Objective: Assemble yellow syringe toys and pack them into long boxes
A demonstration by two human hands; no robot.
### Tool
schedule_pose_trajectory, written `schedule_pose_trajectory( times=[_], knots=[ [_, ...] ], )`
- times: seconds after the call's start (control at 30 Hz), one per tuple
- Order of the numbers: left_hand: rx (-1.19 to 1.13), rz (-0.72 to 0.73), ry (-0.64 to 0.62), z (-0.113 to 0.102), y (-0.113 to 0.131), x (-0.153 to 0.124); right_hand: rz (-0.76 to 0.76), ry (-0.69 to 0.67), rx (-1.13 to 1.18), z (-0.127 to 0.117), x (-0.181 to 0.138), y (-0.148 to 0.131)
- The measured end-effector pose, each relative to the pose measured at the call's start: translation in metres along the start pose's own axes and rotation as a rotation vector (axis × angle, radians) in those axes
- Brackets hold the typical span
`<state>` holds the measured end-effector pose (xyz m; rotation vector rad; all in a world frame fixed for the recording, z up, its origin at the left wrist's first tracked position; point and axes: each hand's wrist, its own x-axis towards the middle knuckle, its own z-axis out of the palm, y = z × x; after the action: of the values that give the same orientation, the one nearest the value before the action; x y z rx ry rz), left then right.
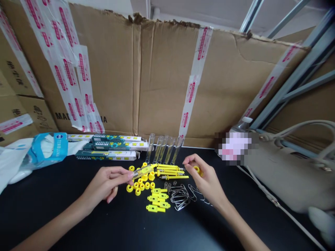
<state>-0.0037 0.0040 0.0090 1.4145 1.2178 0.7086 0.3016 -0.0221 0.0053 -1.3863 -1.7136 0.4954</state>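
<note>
My left hand [111, 179] pinches a clear plastic tube [141, 171] with a yellow part inside it, tilted up to the right. Curled around a yellow ring-shaped cap [196, 170] is my right hand [205, 176], above the table. Between the hands lie several yellow caps [138, 191], yellow rods with metal ends [170, 170] and flat yellow tabs [158, 200]. Bent metal hooks [180, 197] are piled by my right wrist, with small springs [170, 184] beside them. Several clear tubes [163, 150] stand or lean behind the yellow parts.
Long printed boxes [112, 145] lie at the back left, next to a blue-and-white tissue pack [51, 148]. A large cardboard box [162, 80] walls off the back. On the right are a bottle [243, 123] and a beige handbag [285, 170] with its strap on the black table [117, 230].
</note>
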Motion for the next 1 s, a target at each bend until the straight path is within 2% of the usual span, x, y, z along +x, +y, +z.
schedule_pose_trajectory(
  times=[0.13, 0.2, 0.37, 0.53, 0.67, 0.87, 1.0],
  knots=[
    [0.018, 0.004, -0.004, -0.001, -0.003, 0.001, -0.086, -0.283, -0.208, -0.006, 0.0, -0.002],
    [0.025, 0.008, -0.003, -0.001, -0.004, 0.001, -0.13, -0.366, -0.28, -0.006, 0.0, 0.0],
    [0.068, 0.047, -0.005, 0.0, -0.007, 0.003, -0.126, -0.394, -0.412, -0.001, 0.003, 0.007],
    [0.081, 0.062, -0.022, 0.0, -0.013, 0.004, -0.159, -0.418, -0.406, 0.006, 0.004, 0.011],
    [0.088, 0.067, -0.03, 0.0, -0.017, 0.004, -0.126, -0.373, -0.292, 0.006, 0.004, 0.009],
    [0.169, 0.089, -0.014, 0.007, -0.01, -0.003, -0.063, -0.136, 0.02, 0.013, -0.001, -0.001],
    [0.175, 0.09, -0.046, 0.011, -0.006, -0.007, 0.006, -0.063, 0.124, 0.027, -0.007, -0.003]
  ],
)
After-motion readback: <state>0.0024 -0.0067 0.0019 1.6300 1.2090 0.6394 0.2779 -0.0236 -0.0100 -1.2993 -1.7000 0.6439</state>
